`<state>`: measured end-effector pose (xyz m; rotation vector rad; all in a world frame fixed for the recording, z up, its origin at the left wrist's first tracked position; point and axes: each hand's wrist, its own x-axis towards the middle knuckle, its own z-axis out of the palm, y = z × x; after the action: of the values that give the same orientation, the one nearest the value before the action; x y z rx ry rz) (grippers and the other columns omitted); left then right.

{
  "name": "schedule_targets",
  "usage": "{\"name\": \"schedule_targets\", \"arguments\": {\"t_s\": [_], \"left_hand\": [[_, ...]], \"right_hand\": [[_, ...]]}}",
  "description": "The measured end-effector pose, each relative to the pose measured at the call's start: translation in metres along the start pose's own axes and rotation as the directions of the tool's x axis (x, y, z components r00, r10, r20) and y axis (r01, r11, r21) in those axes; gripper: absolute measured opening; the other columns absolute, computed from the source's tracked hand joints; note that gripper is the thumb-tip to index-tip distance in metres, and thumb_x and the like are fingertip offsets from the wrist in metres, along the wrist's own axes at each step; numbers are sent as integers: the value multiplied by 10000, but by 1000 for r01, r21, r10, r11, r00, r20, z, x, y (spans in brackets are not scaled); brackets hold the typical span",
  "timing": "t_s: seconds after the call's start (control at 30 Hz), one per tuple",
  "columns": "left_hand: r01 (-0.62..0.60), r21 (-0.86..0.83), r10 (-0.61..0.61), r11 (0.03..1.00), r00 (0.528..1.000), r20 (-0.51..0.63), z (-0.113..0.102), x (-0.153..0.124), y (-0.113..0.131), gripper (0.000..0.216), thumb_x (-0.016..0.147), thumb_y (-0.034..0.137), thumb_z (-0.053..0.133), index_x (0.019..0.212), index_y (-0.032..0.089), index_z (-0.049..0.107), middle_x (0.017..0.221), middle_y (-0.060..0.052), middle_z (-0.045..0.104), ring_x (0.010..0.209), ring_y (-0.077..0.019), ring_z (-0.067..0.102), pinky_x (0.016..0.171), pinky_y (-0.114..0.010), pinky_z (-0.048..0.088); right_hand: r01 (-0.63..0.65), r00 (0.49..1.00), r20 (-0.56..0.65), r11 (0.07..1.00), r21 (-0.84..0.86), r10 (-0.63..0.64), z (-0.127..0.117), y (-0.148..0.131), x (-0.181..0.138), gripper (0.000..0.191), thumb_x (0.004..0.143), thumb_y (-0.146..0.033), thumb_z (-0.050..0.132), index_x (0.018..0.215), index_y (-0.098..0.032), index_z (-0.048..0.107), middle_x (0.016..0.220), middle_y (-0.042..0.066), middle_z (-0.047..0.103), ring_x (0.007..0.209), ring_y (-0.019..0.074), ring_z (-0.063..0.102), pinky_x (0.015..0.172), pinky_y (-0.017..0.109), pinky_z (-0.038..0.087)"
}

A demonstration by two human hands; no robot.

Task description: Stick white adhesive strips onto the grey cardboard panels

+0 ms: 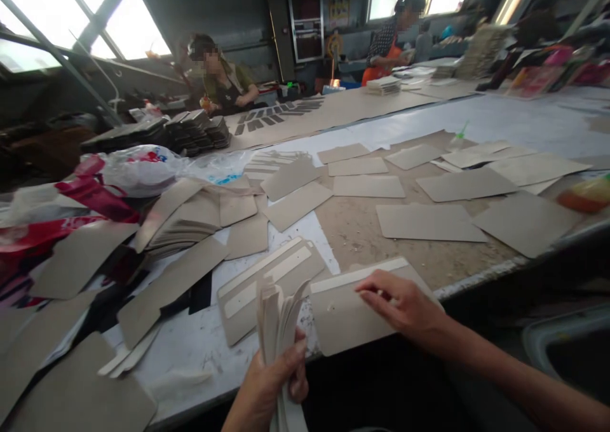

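Observation:
My left hand (281,371) is wrapped around a bundle of pale, thin strips (276,317) that stand upright and fan apart at the top. My right hand (400,302) hovers over or rests on a grey-beige board panel (350,321) at the table's front edge; whether it touches is unclear. Its fingers are curled, thumb near forefinger, and anything in them is too small to make out. Along that panel's far edge runs a whitish strip (345,278), close to my fingertips. Left of it, partly behind the bundle, lies another panel (233,321) with pale strips on it.
Loose board panels (429,221) are spread over the worktable (338,235). A fanned stack of boards (185,225) and plastic bags (143,171) stand at left. A bottle with orange contents (584,195) is at right. Two people (229,82) (388,44) work across the table.

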<state>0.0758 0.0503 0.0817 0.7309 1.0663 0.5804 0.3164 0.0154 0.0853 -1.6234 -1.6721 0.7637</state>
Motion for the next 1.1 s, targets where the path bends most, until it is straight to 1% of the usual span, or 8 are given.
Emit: {"name": "schedule_targets", "arguments": {"t_s": [0.07, 0.2, 0.4, 0.57, 0.73, 0.83, 1.0, 1.1], "left_hand": [[8, -5, -8, 1000, 1000, 9, 3, 1, -12, 422, 584, 417, 722, 857, 170, 517, 362, 86, 425, 343, -62, 335, 414, -213, 265], [-13, 48, 14, 999, 1000, -24, 9, -4, -26, 464, 545, 410, 761, 846, 119, 559, 374, 48, 481, 380, -82, 414, 421, -204, 255], [-72, 6, 72, 997, 991, -116, 12, -16, -38, 517, 497, 377, 810, 882, 115, 587, 518, 27, 599, 492, -99, 515, 511, -213, 377], [-70, -147, 50, 987, 989, -137, 11, -20, -46, 539, 434, 308, 848, 883, 107, 629, 709, -60, 702, 680, -184, 630, 642, -259, 466], [-13, -197, -6, 980, 995, -98, 9, -24, -50, 456, 466, 344, 825, 807, 108, 636, 526, -22, 629, 509, -143, 577, 522, -237, 442], [-6, -223, -17, 975, 995, -99, 10, -25, -46, 422, 477, 338, 816, 785, 108, 642, 547, -32, 637, 511, -141, 581, 523, -230, 452], [-13, -196, -24, 980, 982, -185, 14, -23, -43, 501, 501, 351, 792, 908, 115, 621, 675, -57, 687, 650, -218, 638, 625, -300, 499], [-114, 57, 123, 992, 968, -219, 16, -24, -49, 500, 562, 416, 734, 942, 119, 603, 771, -71, 699, 769, -237, 638, 713, -303, 493]], "right_hand": [[-3, 993, 119, 990, 141, -14, 23, -31, 1, 194, 866, -319, 481, 867, -194, 629, 840, 20, 616, 784, 137, 559, 721, 235, 431], [-92, 986, 158, 973, 210, 59, 59, -60, 4, 196, 787, -347, 593, 852, -165, 624, 848, 30, 591, 781, 143, 537, 699, 241, 415], [-37, 993, 117, 991, 127, 22, 82, -64, -6, 210, 823, -190, 464, 614, -172, 446, 677, -8, 476, 657, 116, 451, 617, 235, 359], [-105, 994, -13, 963, 247, 111, 93, -60, -19, 215, 814, -227, 472, 614, -184, 405, 633, -22, 425, 610, 111, 418, 564, 234, 336], [-247, 968, 127, 752, 611, 215, 97, -56, -26, 305, 839, -422, 478, 652, -192, 410, 569, -51, 405, 497, 86, 408, 475, 212, 349], [-284, 955, 150, 657, 698, 254, 97, -53, -25, 358, 833, -498, 471, 654, -200, 388, 533, -69, 387, 427, 71, 380, 420, 201, 323], [-238, 964, 55, 747, 621, 261, 95, -55, -24, 331, 856, -479, 448, 691, -195, 408, 588, -53, 386, 533, 88, 379, 509, 212, 357], [-230, 971, 65, 829, 510, 229, 93, -57, -31, 303, 853, -461, 453, 714, -194, 426, 670, -22, 446, 633, 113, 428, 598, 233, 388]]}}
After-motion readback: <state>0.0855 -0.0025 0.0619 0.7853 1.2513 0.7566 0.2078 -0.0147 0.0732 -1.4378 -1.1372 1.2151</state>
